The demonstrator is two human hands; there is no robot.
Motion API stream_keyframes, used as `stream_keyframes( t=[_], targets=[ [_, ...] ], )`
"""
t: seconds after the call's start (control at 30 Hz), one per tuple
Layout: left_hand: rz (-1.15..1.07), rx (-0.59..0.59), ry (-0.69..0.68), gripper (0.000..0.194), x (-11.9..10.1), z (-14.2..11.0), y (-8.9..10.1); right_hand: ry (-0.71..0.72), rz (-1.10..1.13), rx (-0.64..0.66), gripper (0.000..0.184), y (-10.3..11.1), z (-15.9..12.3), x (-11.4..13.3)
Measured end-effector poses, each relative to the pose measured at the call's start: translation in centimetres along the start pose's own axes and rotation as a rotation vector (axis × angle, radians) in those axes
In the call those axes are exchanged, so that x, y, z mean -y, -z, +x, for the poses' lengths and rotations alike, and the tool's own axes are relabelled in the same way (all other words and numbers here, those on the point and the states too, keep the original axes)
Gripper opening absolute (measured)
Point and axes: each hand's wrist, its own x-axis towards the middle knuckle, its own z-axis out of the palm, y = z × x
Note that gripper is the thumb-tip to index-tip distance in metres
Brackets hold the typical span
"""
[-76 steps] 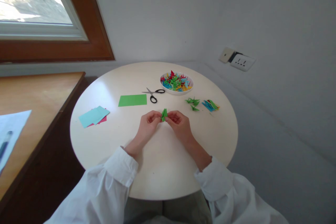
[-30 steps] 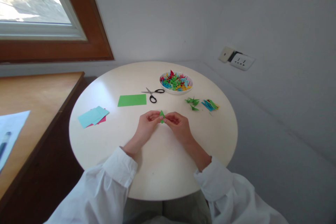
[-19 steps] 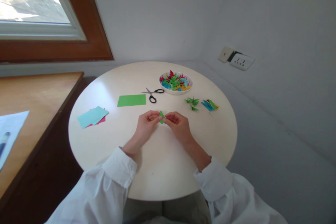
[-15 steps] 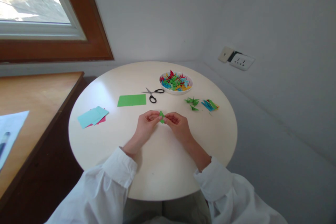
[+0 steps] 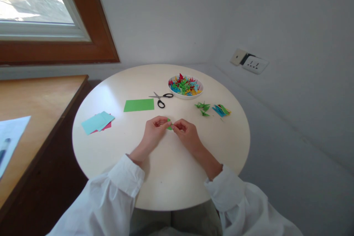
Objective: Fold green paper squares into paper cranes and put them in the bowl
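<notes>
Grip is a closed pinch on both sides: left hand [image 5: 156, 126] holds folded green paper [image 5: 169, 128], right hand [image 5: 187, 130] nips its right edge. Paper sits between them at the bench [image 5: 171, 177], more left-side, partly finger-hidden, long axis seemingly near-to-far.

left sleeve [image 5: 96, 202], lower left of the frame: white, loose, creased; broad cuff [image 5: 127, 175] at the wrist. right sleeve [image 5: 246, 204], lower right: matching white, likewise loose. left hand [image 5: 155, 129] and right hand [image 5: 188, 134]: bare. trousers [image 5: 152, 223], bottom centre: plain grey-green.
</notes>
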Motion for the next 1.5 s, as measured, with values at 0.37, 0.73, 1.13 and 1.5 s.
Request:
stream_keyframes(
  t=[0.37, 0.73, 1.13, 1.5],
  targets=[
    [-0.051, 0.012, 0.032, 0.021, -0.17, -0.08, 0.03, -0.042, 0.099, 0.097, 0.019, -0.28, 0.06, -0.58],
    [-0.167, 0.071, 0.103, 0.022, -0.29, -0.39, -0.08, -0.055, 0.005, 0.165, 0.031, -0.16, 0.14, -0.16],
    [-0.236, 0.127, 0.135, 0.02, -0.46, -0.42, -0.04, -0.043, 0.031, 0.154, 0.03, -0.19, 0.12, 0.12],
    [-0.313, 0.13, 0.162, 0.018, -0.3, -0.41, -0.11, -0.066, 0.039, 0.149, 0.033, -0.17, 0.23, -0.26]
  ],
)
